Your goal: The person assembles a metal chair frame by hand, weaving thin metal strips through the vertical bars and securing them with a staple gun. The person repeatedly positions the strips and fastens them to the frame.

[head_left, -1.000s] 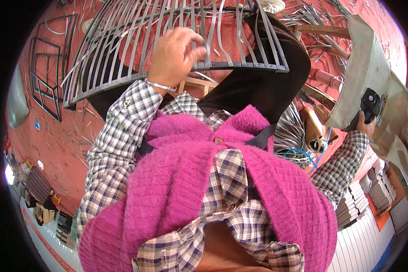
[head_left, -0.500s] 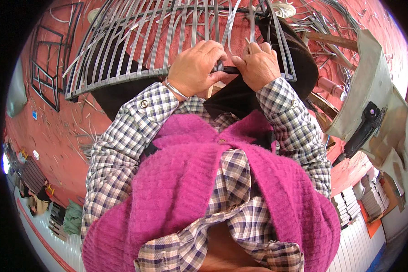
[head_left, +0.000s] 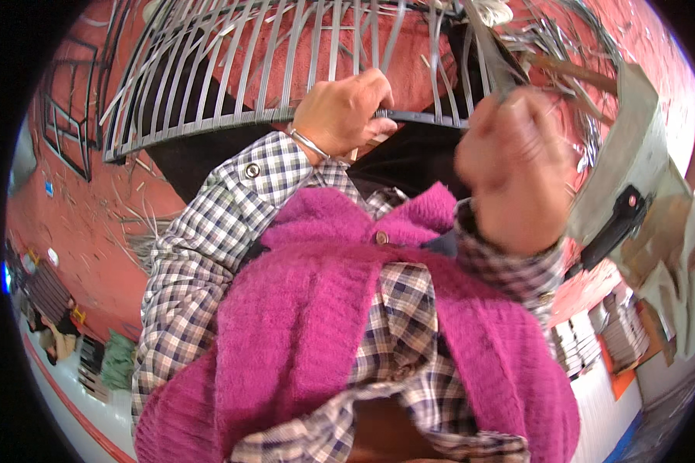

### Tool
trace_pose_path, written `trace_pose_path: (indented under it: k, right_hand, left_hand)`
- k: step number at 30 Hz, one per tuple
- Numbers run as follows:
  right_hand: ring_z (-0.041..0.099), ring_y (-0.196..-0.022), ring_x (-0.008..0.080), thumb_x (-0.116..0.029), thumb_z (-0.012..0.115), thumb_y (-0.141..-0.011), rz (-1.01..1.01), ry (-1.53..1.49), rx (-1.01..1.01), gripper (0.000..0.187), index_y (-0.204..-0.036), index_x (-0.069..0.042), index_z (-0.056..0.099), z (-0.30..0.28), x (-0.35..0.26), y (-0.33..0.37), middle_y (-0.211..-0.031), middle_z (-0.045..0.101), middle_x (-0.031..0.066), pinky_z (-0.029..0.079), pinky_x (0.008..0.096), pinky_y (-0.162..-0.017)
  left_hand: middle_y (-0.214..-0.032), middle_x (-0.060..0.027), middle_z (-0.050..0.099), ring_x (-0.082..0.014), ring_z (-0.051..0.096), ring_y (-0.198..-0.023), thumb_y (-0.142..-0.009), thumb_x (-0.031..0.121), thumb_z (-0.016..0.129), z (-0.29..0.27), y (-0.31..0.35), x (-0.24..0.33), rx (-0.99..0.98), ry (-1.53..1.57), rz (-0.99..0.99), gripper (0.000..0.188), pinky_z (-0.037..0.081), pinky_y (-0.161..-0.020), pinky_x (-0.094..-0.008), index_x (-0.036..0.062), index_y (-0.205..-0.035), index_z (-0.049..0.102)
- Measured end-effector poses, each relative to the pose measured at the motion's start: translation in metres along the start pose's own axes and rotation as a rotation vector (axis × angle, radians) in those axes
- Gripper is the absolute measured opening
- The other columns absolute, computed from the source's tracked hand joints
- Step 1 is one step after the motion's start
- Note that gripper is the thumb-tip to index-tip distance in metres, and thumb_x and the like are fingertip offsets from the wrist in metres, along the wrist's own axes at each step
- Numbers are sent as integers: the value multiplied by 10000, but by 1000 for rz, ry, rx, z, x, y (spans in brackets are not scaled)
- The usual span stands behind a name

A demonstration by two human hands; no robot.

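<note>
A dark frame bar (head_left: 421, 117) crosses in front of me, its left stretch wrapped in grey plastic strip. Rows of flat grey strips (head_left: 266, 58) run from it to the far side of the frame. My left hand (head_left: 340, 116) is closed round the bar near its middle, thumb on the near side. Off to the right, my right hand (head_left: 517, 166) is raised, smeared by motion, with its fingers curled. A grey plastic strip (head_left: 490, 50) stretches from that fist toward the far side. Dark cloth lies beneath the frame.
Loose strips litter the red floor (head_left: 93, 255). Black metal frames (head_left: 73, 127) lie at the far left. On the right stand a wooden bar (head_left: 571, 71), pale sheeting (head_left: 622, 147) and a black tool-like object (head_left: 614, 231). Stacked pale pieces (head_left: 622, 332) sit at the lower right.
My right hand has left the bar and swung right and toward me, drawing a strip along. More of the bar is uncovered. My left hand stays at the bar.
</note>
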State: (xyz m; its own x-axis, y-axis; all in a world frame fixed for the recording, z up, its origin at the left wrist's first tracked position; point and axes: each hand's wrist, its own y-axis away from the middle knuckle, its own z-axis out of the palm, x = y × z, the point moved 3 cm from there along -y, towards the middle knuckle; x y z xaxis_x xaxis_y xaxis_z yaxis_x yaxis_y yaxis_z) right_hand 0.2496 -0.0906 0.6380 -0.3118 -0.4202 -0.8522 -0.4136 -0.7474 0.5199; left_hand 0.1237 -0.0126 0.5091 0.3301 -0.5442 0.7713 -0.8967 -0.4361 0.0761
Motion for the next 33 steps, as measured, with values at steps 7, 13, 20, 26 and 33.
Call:
trace_pose_path:
  k: [7, 13, 20, 26, 33]
  right_hand:
    - [566, -719, 112, -212, 513, -946, 39, 342, -78, 269, -1059, 3, 630, -22, 61, -57, -852, 627, 43, 454, 241, -655]
    - [539, -663, 75, -155, 582, -898, 81, 175, -39, 204, -1005, -6, 672, -22, 93, -75, -736, 606, 8, 456, 219, -610]
    - [591, -853, 233, -87, 529, -879, -764, 965, 160, 254, -1120, -51, 599, -18, 36, -72, -1000, 597, 111, 444, 352, -866]
    - [580, -846, 262, -199, 504, -881, -923, 1265, -245, 174, -838, -92, 635, -65, -4, -53, -803, 622, 48, 356, 391, -946]
    - [577, -943, 248, -237, 537, -886, -699, 1584, 107, 212, -968, -72, 643, -174, -39, -24, -915, 651, 74, 335, 362, -973]
  left_hand:
    - [-831, 4, 668, -225, 563, -859, -806, 444, 607, -10, -15, -15, 102, 282, 4, 299, 417, -796, -373, 164, -836, 708]
    - [-731, -57, 613, -241, 552, -738, -795, 363, 671, -4, -23, -12, 26, 226, 59, 280, 441, -729, -352, 84, -795, 689]
    - [-746, -80, 597, -211, 563, -701, -826, 241, 645, -23, -31, 13, -219, 389, 101, 200, 435, -661, -320, 41, -835, 646]
    - [-963, -101, 639, -150, 598, -811, -823, 124, 567, -105, -4, 5, -11, 910, 93, 198, 487, -716, -262, -21, -940, 633]
    - [-1021, -104, 623, -158, 589, -865, -857, 162, 532, -273, 87, -189, 619, 271, -297, 246, 479, -760, -267, 4, -1034, 599]
